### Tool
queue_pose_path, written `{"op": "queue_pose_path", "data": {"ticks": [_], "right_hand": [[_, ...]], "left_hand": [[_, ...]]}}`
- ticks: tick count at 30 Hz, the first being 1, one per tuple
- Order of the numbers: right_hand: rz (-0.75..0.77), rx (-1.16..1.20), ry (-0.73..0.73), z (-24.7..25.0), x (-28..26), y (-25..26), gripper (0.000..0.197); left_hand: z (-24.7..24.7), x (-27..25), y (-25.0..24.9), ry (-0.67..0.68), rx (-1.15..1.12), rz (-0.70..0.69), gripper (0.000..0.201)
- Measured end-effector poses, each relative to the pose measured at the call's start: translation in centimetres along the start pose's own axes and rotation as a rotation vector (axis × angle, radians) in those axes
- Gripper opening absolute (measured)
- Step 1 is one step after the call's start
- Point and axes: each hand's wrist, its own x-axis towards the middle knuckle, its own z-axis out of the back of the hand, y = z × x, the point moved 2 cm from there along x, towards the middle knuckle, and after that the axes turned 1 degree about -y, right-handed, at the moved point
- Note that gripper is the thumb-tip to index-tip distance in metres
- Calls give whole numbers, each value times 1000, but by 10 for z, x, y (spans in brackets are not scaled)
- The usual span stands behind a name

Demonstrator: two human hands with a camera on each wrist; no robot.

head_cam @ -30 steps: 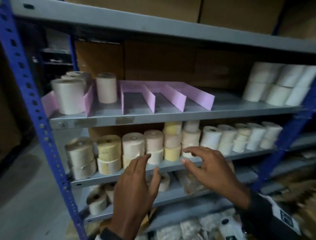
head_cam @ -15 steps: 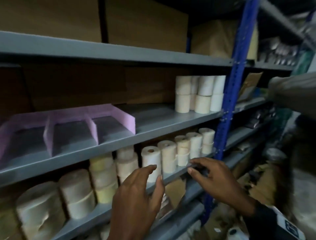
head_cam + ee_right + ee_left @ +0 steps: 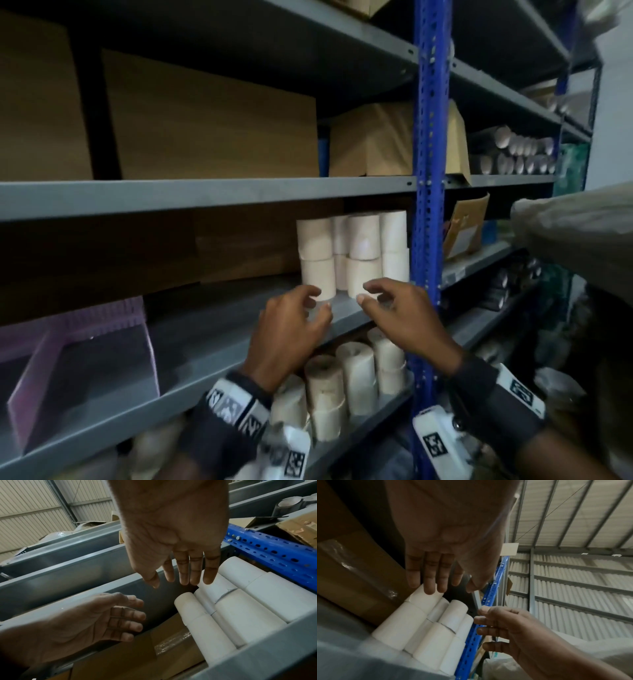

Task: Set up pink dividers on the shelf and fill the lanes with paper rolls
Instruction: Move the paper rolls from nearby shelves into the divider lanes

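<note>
The grey shelf [image 3: 212, 346] carried the pink dividers [image 3: 82, 370] at its left and a two-high stack of white paper rolls [image 3: 352, 253] against the blue post [image 3: 426, 205], probably as supply. The left hand [image 3: 291, 329] and right hand [image 3: 407, 318] hovered before the stack, fingers spread, holding nothing. No readable writing showed

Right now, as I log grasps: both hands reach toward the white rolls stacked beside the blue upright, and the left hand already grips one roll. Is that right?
Not quite. The left hand grips nothing: in the left wrist view its fingers are straight, tips at the top of the white rolls. The right hand reaches too, beside the blue upright.
</note>
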Motion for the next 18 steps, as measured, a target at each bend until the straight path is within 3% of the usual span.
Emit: {"op": "queue_pose_path", "data": {"ticks": [8,12,18], "right_hand": [[67,-117,101,-35,116,-13,50],[124,-134,126,-60,170,-8,50],[161,-196,207,-102,234,-8,51]], "left_hand": [[-29,148,46,141,70,104,53],[-56,199,75,198,-106,100,52],[-89,243,111,166,-362,98,76]]}}
